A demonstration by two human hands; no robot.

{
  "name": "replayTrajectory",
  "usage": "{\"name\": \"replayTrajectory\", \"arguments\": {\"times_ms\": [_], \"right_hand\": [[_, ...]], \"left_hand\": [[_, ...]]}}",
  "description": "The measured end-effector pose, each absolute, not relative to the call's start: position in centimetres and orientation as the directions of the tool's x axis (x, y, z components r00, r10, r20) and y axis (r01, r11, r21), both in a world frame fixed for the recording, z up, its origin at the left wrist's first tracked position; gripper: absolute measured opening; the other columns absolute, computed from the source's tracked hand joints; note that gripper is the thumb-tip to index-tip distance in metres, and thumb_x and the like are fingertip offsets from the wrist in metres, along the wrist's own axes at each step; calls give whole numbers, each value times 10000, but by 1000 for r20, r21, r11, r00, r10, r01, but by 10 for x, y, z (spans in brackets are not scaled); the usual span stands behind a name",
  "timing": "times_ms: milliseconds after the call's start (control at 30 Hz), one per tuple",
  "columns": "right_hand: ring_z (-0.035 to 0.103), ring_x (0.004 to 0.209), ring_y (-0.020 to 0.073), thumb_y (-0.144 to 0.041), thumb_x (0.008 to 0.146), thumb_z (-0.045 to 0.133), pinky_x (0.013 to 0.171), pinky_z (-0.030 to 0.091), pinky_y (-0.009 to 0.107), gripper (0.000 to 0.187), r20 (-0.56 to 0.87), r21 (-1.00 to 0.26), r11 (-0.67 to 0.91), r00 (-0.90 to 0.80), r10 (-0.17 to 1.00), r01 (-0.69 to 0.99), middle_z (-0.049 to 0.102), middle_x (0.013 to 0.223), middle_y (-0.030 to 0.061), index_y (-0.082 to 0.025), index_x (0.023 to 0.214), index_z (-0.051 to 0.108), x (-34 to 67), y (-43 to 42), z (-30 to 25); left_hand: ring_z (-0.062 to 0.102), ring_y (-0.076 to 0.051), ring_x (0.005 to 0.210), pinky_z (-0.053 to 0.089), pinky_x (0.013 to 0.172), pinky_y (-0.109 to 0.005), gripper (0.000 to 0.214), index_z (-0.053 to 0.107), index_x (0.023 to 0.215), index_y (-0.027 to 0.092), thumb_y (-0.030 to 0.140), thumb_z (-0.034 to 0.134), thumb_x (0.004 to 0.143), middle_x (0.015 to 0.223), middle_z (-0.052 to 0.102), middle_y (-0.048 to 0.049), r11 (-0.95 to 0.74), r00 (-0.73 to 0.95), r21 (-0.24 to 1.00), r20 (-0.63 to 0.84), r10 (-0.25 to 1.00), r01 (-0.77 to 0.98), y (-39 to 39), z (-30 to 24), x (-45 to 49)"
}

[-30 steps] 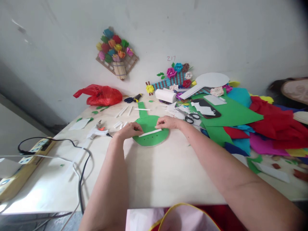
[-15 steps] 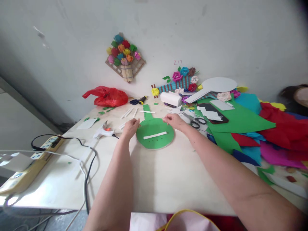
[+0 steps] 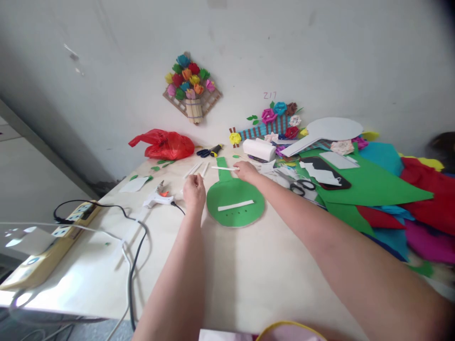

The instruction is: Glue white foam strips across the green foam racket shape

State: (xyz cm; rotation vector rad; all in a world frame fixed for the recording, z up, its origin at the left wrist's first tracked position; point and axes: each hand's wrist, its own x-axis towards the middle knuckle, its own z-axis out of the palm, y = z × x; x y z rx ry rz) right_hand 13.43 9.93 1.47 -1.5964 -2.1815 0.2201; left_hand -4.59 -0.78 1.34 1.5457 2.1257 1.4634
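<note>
Green guitar-shaped cutout (image 3: pixel 235 193) lies flat mid-table (image 3: pixel 249 270), neck pointing at the wall, a long white strip (image 3: pixel 235 205) across its round body. Right hand (image 3: pixel 246 169) has its fingertips gathered on the end of a short white strip (image 3: pixel 223 168) lying crosswise on the neck, probably to keep it square; pinch or press, cannot tell. Left hand (image 3: pixel 194 189) hovers loosely curled just left of the body, contents hidden, near the glue gun (image 3: pixel 158 199) and spare strips (image 3: pixel 195 169).
</note>
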Motion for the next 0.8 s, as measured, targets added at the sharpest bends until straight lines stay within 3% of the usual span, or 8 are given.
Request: {"name": "replayTrajectory", "arguments": {"times_ms": [200, 400, 467, 533, 600, 667, 733, 800], "right_hand": [[549, 1006, 263, -203, 710, 576, 803, 430, 323, 369, 93, -274, 263, -246, 965, 925, 594, 1101, 134, -195, 1078, 609, 116, 115, 16], [548, 1001, 284, -154, 691, 589, 814, 431, 358, 313, 119, -248, 254, -231, 966, 935, 594, 1078, 171, -151, 999, 647, 110, 121, 16], [561, 972, 262, -139, 702, 574, 816, 434, 343, 239, 161, -329, 264, -222, 962, 907, 620, 1029, 147, -148, 922, 666, 113, 121, 19], [588, 875, 213, -122, 707, 567, 780, 453, 311, 177, 186, -523, 274, -206, 961, 807, 649, 936, 114, -141, 855, 664, 117, 116, 23], [587, 682, 145, -104, 716, 560, 668, 483, 273, 129, 119, -774, 234, -229, 966, 588, 656, 799, 87, -120, 814, 642, 125, 104, 29], [534, 541, 90, -94, 727, 554, 573, 480, 239, 76, 61, -941, 166, -333, 941, 295, 640, 707, 62, -107, 768, 617, 133, 88, 34], [510, 506, 71, -81, 700, 585, 510, 458, 205, 38, 43, -989, 98, -428, 903, 107, 621, 647, 44, -99, 725, 606, 142, 71, 37], [503, 488, 64, -77, 674, 612, 476, 443, 188, 34, 12, -998, 42, -479, 878, 53, 613, 616, 34, -92, 704, 608, 149, 56, 38]], "left_hand": [[531, -213, 853, 354, 711, -309, 270, 517, 785, 217, 420, 343, 824, 844, 609, -66, 33, -459, 701, 430, 777, 712, -11, 15, -39], [543, -205, 858, 362, 717, -299, 263, 528, 790, 215, 412, 356, 823, 851, 622, -61, 30, -455, 705, 425, 783, 709, -11, 15, -38], [552, -204, 861, 370, 720, -298, 274, 538, 786, 211, 416, 359, 819, 850, 631, -61, 26, -454, 712, 418, 787, 701, -10, 15, -38], [566, -204, 847, 382, 723, -303, 290, 553, 770, 206, 422, 363, 813, 845, 643, -60, 22, -462, 739, 397, 793, 673, -8, 15, -39], [585, -197, 806, 406, 705, -301, 295, 564, 753, 195, 420, 379, 801, 827, 652, -60, 3, -481, 805, 352, 802, 593, -5, 13, -41], [601, -174, 725, 438, 648, -283, 284, 563, 765, 173, 406, 400, 787, 798, 652, -65, -49, -501, 903, 282, 818, 427, -2, 12, -43], [599, -140, 617, 460, 585, -263, 287, 547, 809, 145, 395, 409, 781, 770, 643, -70, -104, -497, 973, 195, 846, 205, -1, 11, -45], [583, -115, 540, 476, 562, -259, 318, 532, 846, 127, 418, 423, 777, 726, 631, -63, -142, -458, 990, 137, 878, 25, -2, 12, -46]]}}
